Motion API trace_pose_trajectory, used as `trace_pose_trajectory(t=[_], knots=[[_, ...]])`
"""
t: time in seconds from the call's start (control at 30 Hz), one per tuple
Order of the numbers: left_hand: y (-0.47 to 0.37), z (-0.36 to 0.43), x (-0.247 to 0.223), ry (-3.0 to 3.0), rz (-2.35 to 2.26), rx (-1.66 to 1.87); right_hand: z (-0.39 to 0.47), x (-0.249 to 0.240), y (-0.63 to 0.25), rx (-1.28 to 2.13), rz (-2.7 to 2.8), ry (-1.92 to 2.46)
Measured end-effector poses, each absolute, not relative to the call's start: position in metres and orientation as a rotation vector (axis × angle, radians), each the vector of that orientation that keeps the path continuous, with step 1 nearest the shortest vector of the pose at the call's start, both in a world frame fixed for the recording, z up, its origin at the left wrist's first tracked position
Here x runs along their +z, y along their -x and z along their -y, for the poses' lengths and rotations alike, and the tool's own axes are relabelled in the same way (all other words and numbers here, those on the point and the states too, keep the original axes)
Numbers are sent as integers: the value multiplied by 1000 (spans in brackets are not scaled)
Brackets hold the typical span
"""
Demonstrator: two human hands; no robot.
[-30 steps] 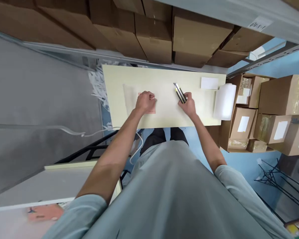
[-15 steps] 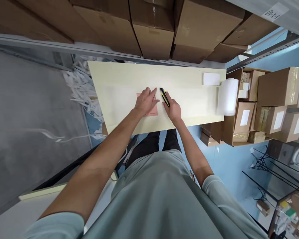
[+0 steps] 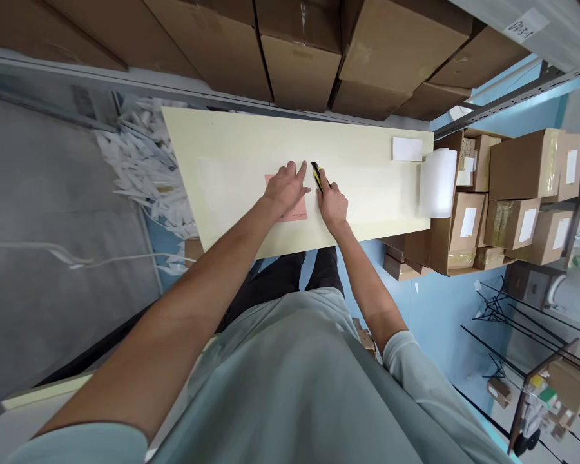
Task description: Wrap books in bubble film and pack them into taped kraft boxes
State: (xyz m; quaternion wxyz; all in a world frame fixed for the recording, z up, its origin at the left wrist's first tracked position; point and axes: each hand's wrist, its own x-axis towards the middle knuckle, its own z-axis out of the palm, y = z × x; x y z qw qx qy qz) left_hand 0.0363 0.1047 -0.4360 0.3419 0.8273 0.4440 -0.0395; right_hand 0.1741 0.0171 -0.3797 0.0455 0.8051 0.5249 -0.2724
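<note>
So I'm standing at a cream-coloured bench (image 3: pixel 232 161) and both my hands are working close together around the middle of it. My left hand (image 3: pixel 289 185) is spreading out palm down over a pink sheet (image 3: pixel 298 212), fingers and thumb apart, so it's pressing on the thing rather than gripping anything. The sheet is lying on the bench in front of me, with its lower right part peeking out from under my palm. My right hand (image 3: pixel 333 206) is curling snugly around a black and yellow utility knife (image 3: pixel 317 175), index finger running along it. The knife's tip is pointing away from me, just right of my left fingertips. Can't tell whether the blade is actually touching the bench.

Over at the right end, a white roll (image 3: pixel 438 183) is sitting near a white card (image 3: pixel 406 149). Past the left end, a heap of white scraps (image 3: pixel 142 174) is piling up, and cardboard boxes (image 3: pixel 300 71) are filling the shelf beyond the bench.
</note>
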Motion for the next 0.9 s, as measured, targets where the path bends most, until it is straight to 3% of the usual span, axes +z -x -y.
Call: trace_pose_trajectory(t=[0.2,0.9], knots=[[-38,-104,-436,-2182,-1139,-174,-18,-391,-168,-823,-1671,-2518],[-49,-107,-432,-2137,-1168,-219,51,-360,-141,-743,-1589,-2348]])
